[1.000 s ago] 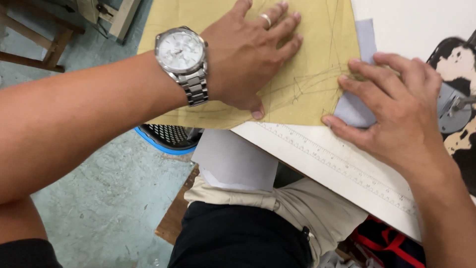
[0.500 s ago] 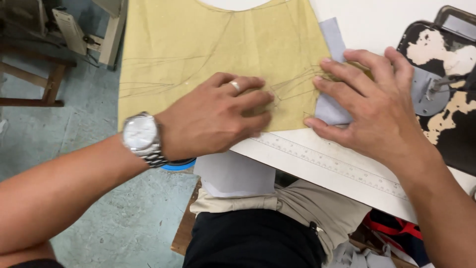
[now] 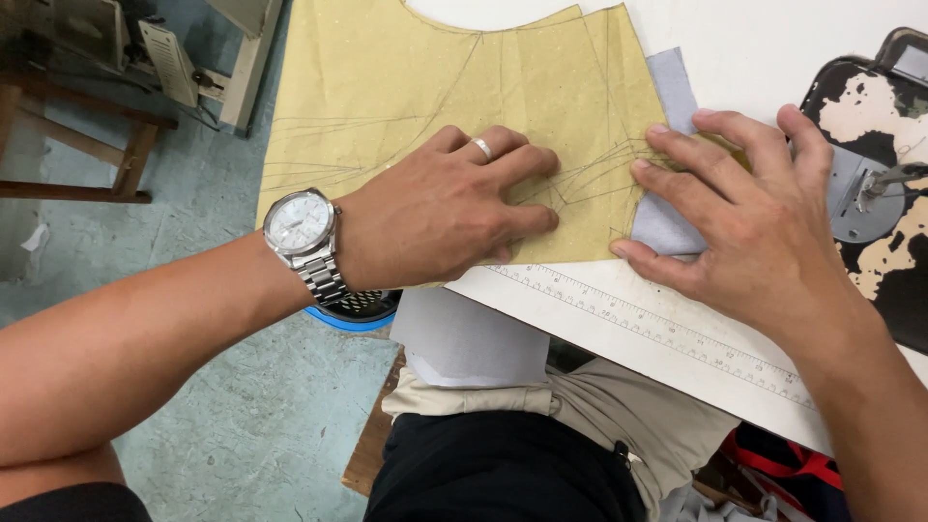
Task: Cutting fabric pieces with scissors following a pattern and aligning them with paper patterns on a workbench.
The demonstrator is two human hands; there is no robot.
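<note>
**Yellow pattern paper pinned flat under two hands**

Yellow paper, marked with pencil lines, lies over the near edge of a white table (image 3: 677,338), its left part hanging past the table over the floor. The left hand (image 3: 445,217) lies palm-down on this paper pattern (image 3: 387,87), fingers together and slightly curled, pressing it flat near its lower edge. The right hand (image 3: 754,222) is spread, fingertips pressing on the pattern's right edge and on the grey fabric piece (image 3: 667,222) that shows from beneath it.

To do this well, I judge the pressure should stay even across both palms, so the paper does not creep over the cloth, and the two edges should be kept aligned before anything is shifted; the overhanging left part could drag the sheet sideways if the left hand lifts.

Counted: one paper pattern, one grey fabric piece, one printed ruler strip (image 3: 657,324) along the table's edge, one wristwatch (image 3: 300,224), one ring (image 3: 481,148), and one sewing machine bed (image 3: 870,116) at the right, black and worn.
</note>
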